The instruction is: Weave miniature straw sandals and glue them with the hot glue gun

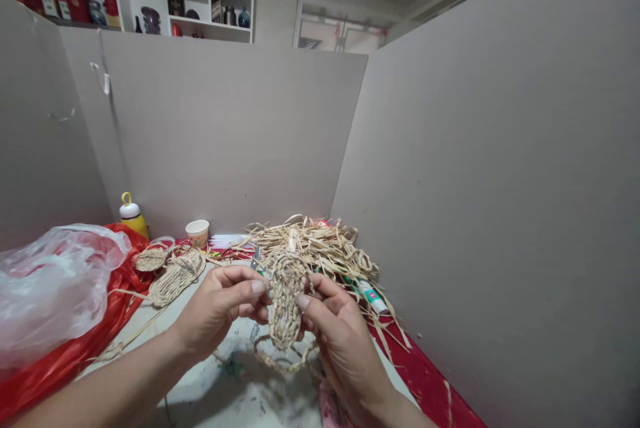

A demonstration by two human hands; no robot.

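Observation:
Between my two hands is a small oval sole-shaped piece of braided straw (286, 305), held upright above the table. My left hand (227, 301) pinches its left edge between thumb and fingers. On the opposite edge, my right hand (335, 325) grips it, with the thumb on the near face and the fingers partly hidden behind. A loose end of straw braid (280, 367) hangs in a loop below the piece. Behind it lies a heap of dry straw strips (313, 241). Part of a dark blade-like tool (256, 258) shows just beyond my left fingers.
Left of my hands lie a coiled straw sole (177, 278), a smaller woven piece (151, 258) and plastic bags (55, 288). A paper cup (198, 233) and yellow bottle (133, 215) stand at the back. A white-green tube (373, 296) lies right. Grey partitions (225, 128) enclose the table.

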